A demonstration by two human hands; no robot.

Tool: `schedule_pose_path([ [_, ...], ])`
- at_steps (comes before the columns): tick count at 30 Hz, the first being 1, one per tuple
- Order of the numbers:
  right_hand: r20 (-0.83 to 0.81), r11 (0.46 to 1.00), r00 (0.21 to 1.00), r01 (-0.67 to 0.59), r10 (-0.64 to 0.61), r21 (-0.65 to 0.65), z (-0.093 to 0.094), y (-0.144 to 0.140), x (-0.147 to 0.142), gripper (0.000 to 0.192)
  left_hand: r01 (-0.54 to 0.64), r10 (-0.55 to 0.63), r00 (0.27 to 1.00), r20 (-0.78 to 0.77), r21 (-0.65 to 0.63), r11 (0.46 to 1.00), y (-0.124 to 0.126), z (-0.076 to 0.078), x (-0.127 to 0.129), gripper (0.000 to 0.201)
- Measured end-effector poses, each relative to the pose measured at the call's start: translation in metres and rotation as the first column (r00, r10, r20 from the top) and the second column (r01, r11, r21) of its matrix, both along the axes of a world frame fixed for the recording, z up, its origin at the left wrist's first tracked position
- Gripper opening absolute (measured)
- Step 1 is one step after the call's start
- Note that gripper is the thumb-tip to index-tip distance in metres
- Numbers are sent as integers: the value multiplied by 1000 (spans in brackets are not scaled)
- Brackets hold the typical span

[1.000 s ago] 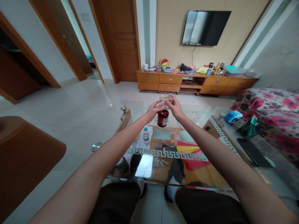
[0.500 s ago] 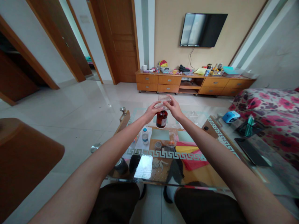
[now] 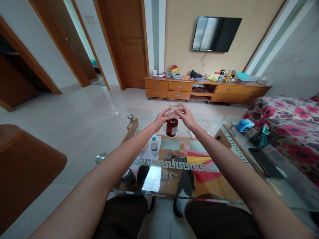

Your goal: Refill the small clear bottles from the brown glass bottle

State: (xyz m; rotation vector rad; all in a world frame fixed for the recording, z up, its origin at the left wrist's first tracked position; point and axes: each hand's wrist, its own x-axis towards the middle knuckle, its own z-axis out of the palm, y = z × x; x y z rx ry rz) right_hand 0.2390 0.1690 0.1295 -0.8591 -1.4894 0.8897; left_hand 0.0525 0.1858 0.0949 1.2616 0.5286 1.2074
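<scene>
Head camera: plenty lies around the hands. A glass table (image 3: 214,189) with a pale key-pattern border spreads beneath them. On it or seen through it, I cannot tell which, are a water bottle (image 3: 154,146) with a blue cap, upright on a white sheet, a small round container (image 3: 167,155), a crinkled plastic bag (image 3: 183,148) with something orange inside, and red and yellow material (image 3: 199,159). Off to the right are a flat black object (image 3: 265,162), green sticks (image 3: 263,136) in a dark holder, and a blue object (image 3: 245,125) near a flowered cover (image 3: 291,113). Beyond the table, a cluttered wooden cabinet (image 3: 180,89) runs below a television (image 3: 216,34). Both forearms cross the table and hide parts of it; the space just around the hands is otherwise unblocked.

Between the hands, above the middle of the table in this view, is a dark red-brown bottle (image 3: 171,128), upright and shiny, with a pale label, its print too small to read. A clear vessel (image 3: 175,106) shows directly above it. The right hand (image 3: 186,116) grips the vessel's side in a narrow hold; the left hand (image 3: 161,120) curls where vessel and bottle meet, and I cannot tell which it grips.
</scene>
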Motion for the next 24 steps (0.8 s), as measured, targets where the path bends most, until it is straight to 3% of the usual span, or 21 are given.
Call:
schedule_pose_path([
  [10, 40, 1000, 999, 2, -2, 0, 4, 8, 4, 77, 17, -17, 1000, -9, -12, 1000, -1, -2, -3, 79],
  [18, -15, 999, 999, -29, 28, -39, 7, -2, 2, 87, 35, -35, 999, 14, -20, 999, 0, -4, -4, 81],
  [24, 19, 999, 999, -38, 38, 2, 4, -6, 1, 82, 10, -10, 1000, -8, -37, 999, 2, -6, -6, 87],
])
